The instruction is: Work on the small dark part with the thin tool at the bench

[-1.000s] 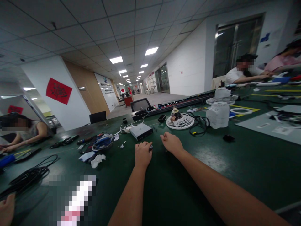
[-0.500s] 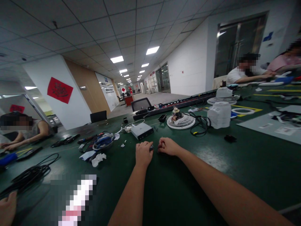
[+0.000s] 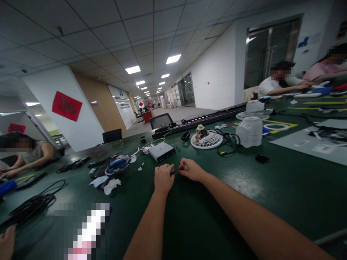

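Observation:
My left hand (image 3: 164, 177) is closed around a small dark object (image 3: 172, 171), mostly covered by the fingers. Close beside it on the right, the fingertips of my right hand (image 3: 191, 169) are pinched together; a thin tip shows above them, too small to name. Both hands are low over the green tabletop (image 3: 189, 224), a narrow gap between them. Just beyond them lies a silver, black-fronted box like an optical disc drive (image 3: 163, 151). A white fan grille with an exposed motor (image 3: 206, 140) is farther right, near a small black tray (image 3: 185, 136).
A white plastic housing (image 3: 249, 133) and black cable (image 3: 230, 144) are at right, before a grey panel (image 3: 311, 141). At left are a bowl of blue material (image 3: 118, 165), crumpled white paper (image 3: 112, 186) and coiled black cable (image 3: 35, 206). Another person's hand (image 3: 7, 242) is at lower left.
My right hand has come slightly nearer my left hand, narrowing the gap. The left hand keeps its grip on the dark object. The whole view has shifted a little.

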A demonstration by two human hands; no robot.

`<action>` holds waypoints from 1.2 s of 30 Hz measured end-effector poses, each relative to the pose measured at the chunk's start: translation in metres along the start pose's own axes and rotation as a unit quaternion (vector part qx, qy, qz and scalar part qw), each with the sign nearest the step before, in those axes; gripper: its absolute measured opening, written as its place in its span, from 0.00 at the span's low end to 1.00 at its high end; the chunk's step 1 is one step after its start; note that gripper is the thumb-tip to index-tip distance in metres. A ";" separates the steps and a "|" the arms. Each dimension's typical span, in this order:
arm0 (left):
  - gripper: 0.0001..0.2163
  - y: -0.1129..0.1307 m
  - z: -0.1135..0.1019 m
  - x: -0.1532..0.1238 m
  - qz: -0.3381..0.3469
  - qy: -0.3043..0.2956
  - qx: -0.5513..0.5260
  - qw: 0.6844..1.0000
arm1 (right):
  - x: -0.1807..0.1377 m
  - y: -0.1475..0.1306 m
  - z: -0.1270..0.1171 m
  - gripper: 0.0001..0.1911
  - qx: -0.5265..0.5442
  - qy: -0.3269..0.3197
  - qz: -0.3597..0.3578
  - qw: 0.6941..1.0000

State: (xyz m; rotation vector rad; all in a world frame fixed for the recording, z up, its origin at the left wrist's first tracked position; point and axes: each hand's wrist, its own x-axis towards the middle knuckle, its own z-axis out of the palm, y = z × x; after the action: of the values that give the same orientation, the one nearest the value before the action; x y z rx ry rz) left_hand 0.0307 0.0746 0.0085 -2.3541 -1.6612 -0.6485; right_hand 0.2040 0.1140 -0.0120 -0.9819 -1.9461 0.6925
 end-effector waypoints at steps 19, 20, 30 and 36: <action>0.27 -0.003 0.010 0.000 0.053 0.031 -0.086 0.994 | 0.000 -0.012 -0.001 0.18 0.002 0.081 0.019 0.996; 0.28 -0.003 0.010 0.000 0.053 0.031 -0.086 0.994 | -0.001 -0.013 -0.001 0.18 -0.019 0.090 0.029 0.995; 0.28 0.000 0.008 0.000 0.065 -0.016 -0.069 0.995 | -0.001 -0.008 -0.006 0.15 -0.113 0.053 0.051 0.991; 0.30 0.002 0.007 0.001 0.078 -0.026 -0.086 0.993 | -0.002 -0.008 -0.010 0.14 -0.132 0.057 0.053 0.988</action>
State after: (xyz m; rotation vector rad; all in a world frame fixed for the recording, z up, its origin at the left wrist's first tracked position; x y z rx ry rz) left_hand 0.0341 0.0773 0.0028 -2.6110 -1.4750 -0.7319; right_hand 0.2107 0.1093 -0.0019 -1.2665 -1.9260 0.4321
